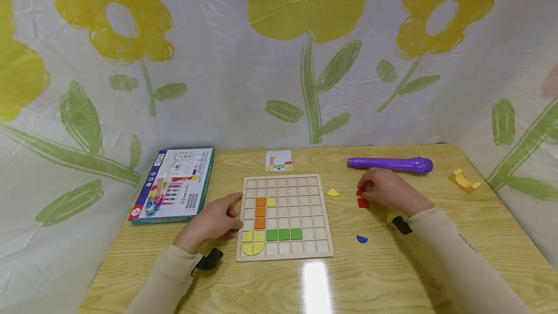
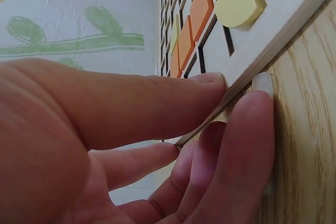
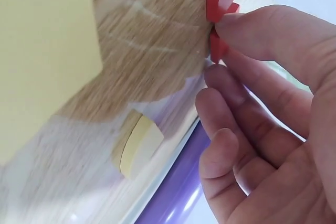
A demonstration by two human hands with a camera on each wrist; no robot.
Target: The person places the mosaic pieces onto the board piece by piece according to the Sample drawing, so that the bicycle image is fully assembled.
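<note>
Your right hand (image 1: 380, 189) has thumb and forefinger closed together on a small red piece (image 3: 217, 49), well out to the right of your left hand (image 1: 216, 219). Much of the piece is hidden by your thumb, so its full outline can't be told. A red square (image 1: 363, 203) lies on the table just on the near side of those fingertips, so close that a wide pinch could nudge it.

Expect the red piece to be light and stiff, likely painted wood or plastic. It shouldn't bend or break in your grip, but a smooth face may slide — hold it by opposite edges with the pads of thumb and forefinger, not flat across the face. Because it is so thin, you may need to tip one edge up off the table.

Your left hand has its fingers apart, thumb and forefinger touching the near edge of the grid board (image 1: 283, 211), which lies to its right. The board looks rigid and thin, light enough to skid; a light press at that rim should steady it.

To the left of your right hand sits a yellow wedge (image 1: 333, 192); nearer you than that hand, a blue half-disc (image 1: 362, 239). Both look equally slim — take them by their edges too.
</note>
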